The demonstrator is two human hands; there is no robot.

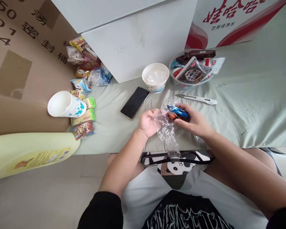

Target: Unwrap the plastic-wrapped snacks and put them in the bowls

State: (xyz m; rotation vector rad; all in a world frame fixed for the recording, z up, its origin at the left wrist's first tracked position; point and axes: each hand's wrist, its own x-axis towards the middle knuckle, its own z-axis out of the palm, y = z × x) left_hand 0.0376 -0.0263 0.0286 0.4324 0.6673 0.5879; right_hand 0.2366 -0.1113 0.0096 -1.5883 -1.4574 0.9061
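I see the right hand [193, 122] clasping the blue packet [178, 111], long axis toward the left hand [149, 122], which pinches clear plastic [168, 135].

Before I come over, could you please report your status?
Left hand gripping clear, crinkled plastic film. Right hand holding small, shiny blue packet. Slim white utility knife lying just beyond.

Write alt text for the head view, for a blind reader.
Left hand gripping clear plastic film, right hand holding a blue packet, over pale green cloth. Beyond: smartphone, paper bowl, white utility knife.
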